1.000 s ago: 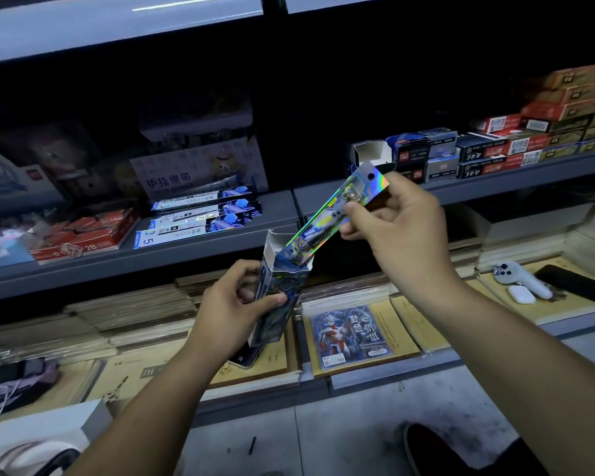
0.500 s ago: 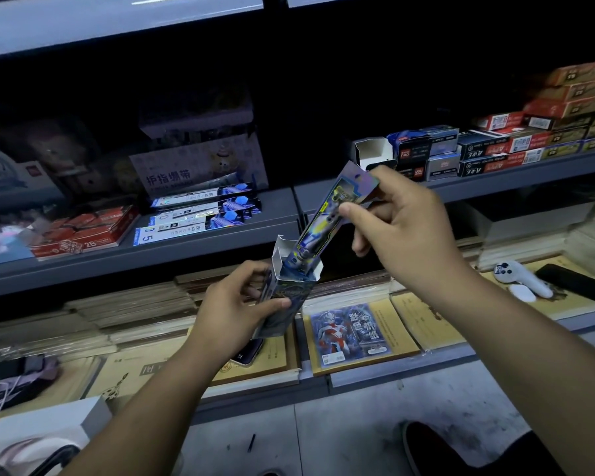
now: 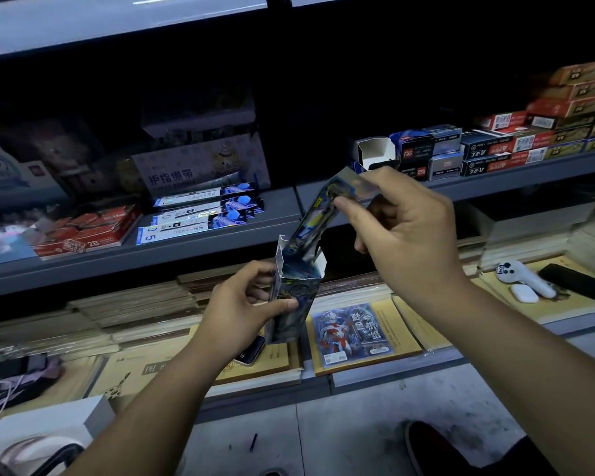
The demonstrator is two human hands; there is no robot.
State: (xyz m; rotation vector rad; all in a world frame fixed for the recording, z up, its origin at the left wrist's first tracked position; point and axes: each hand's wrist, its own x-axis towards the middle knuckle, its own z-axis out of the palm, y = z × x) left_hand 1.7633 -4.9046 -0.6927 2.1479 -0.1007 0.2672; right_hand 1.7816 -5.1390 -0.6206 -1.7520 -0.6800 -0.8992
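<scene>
My left hand [image 3: 241, 307] grips a tall blue printed box [image 3: 294, 297] with its top flaps open, held upright in front of the lower shelf. My right hand [image 3: 402, 231] pinches the upper end of a long shiny pen pack [image 3: 320, 214]. The pack slants down to the left, and its lower end sits inside the box's open mouth. Its top corner shows above my right fingers.
A grey shelf [image 3: 220, 235] holds more pen packs [image 3: 200, 218] and red boxes at left, stacked stationery boxes [image 3: 488, 149] at right. Below lie notebooks, a character card pack [image 3: 351, 331], a phone [image 3: 251, 352], a white controller [image 3: 526, 276]. A shoe [image 3: 433, 448] stands on the floor.
My right hand has lowered and tilted the pen pack more upright, sliding it deeper into the box. The left hand holds the box almost where it was.
</scene>
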